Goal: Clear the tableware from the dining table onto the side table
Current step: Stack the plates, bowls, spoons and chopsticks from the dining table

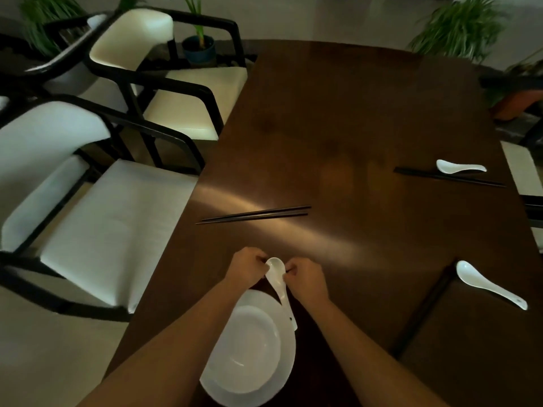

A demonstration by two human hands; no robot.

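On the dark wooden dining table (338,118), both hands meet over a white ceramic spoon (277,277). My left hand (248,267) pinches the left edge of its bowl and my right hand (305,279) pinches the right edge. The spoon's handle lies across the rim of a white plate (249,353) near the table's front edge. A pair of black chopsticks (255,214) lies beyond my hands. Another white spoon (489,284) lies at the right, and a third spoon (458,166) with black chopsticks (449,177) lies at the far right.
Two white-cushioned chairs with black frames, one near (111,227) and one farther back (188,98), stand along the table's left side. Potted plants, one at the back (198,45) and one on the right (464,27), stand beyond the far end. A dark lower surface (470,348) adjoins the table at the lower right.
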